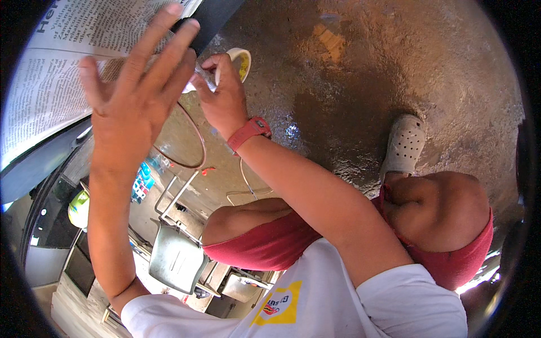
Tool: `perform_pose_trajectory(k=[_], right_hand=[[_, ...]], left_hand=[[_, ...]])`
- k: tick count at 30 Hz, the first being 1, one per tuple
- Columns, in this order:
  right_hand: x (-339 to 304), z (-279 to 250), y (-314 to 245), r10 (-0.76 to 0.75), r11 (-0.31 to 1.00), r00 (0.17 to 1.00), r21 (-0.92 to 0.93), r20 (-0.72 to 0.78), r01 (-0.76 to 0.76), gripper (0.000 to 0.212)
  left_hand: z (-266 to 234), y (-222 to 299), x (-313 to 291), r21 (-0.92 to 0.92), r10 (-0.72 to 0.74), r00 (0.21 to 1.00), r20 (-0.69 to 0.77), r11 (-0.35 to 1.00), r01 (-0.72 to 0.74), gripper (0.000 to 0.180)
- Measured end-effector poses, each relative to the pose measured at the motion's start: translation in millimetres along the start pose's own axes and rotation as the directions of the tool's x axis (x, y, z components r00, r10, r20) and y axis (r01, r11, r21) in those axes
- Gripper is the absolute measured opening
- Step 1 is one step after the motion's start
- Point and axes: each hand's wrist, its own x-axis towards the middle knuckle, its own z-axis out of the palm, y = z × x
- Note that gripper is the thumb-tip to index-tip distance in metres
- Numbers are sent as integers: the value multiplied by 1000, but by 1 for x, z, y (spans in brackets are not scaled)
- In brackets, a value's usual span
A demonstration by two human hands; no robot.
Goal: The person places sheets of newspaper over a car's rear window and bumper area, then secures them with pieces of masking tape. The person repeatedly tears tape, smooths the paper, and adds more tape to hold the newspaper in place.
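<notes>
My left hand [132,93], its fingers spread apart, is over a printed newspaper sheet [62,73] that covers a dark panel. Whether its fingertips press on the sheet is hard to tell. Just to the right, my right hand [227,101] has its fingers closed around a roll of tape [247,63], pale with a yellow inside. A light strip [191,85] shows between the roll and the sheet, partly hidden by my left fingers. A red watch [251,134] is on my right wrist.
A wet, stained concrete floor [349,84] spreads to the right, with my foot in a light clog [406,143]. A thin hose [197,143] loops below my hands. Farther off stand a pale chair [177,259] and a green-and-white rounded object [79,209].
</notes>
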Motion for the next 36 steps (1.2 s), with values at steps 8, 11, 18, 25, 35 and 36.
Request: perform_pose_trajectory(k=[8, 11, 18, 25, 35, 36], right_hand=[[-2, -6, -2, -134, 967, 991, -215, 27, 137, 24], [-2, 7, -4, -133, 940, 981, -296, 141, 170, 23], [20, 38, -10, 433, 900, 893, -119, 123, -420, 25], [4, 32, -25, 113, 927, 992, -354, -50, -124, 25], [1, 17, -28, -1, 963, 998, -267, 61, 18, 21], [4, 17, -27, 25, 952, 997, -307, 66, -3, 20]], left_hand=[[29, -5, -5, 143, -6, 999, 37, 990, 0, 28], [33, -8, -6, 130, -41, 999, 22, 991, 37, 27], [54, 3, 3, 285, -136, 990, -46, 948, 143, 24], [62, 12, 10, 102, -225, 974, -28, 969, 227, 32], [92, 27, 3, -202, -196, 801, -565, 975, 97, 39], [89, 36, -5, -292, -244, 761, -601, 953, 75, 36]])
